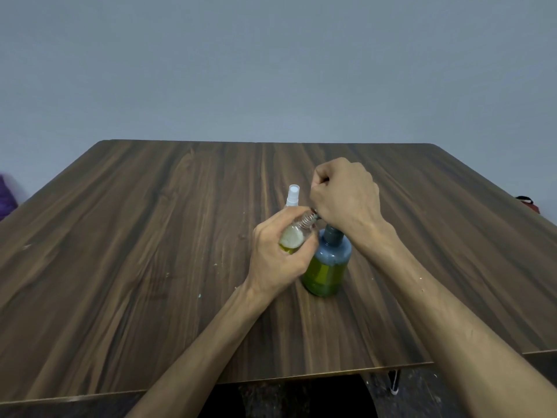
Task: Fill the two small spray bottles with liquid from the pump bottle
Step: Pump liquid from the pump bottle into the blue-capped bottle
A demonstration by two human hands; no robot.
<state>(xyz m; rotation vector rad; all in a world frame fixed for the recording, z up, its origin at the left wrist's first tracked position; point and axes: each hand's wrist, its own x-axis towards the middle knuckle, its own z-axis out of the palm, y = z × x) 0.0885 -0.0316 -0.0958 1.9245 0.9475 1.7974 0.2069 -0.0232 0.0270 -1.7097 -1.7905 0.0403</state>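
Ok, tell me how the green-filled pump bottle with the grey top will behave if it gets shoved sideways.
The green-filled pump bottle is probably bottom-heavy: liquid fills only its lower half, so it should slide rather than tip. Its round body would likely roll if knocked over. The right hand over its pump likely steadies it.

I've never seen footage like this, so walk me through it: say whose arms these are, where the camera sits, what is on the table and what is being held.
There is no machine here. It is one picture from a camera worn on a person's head, looking down at their own bare arms. On the wooden table stands a pump bottle holding green liquid. The right hand is curled over its pump top. The left hand holds a small open bottle, tilted with its neck at the pump. Just behind it stands a second small spray bottle with a white cap.
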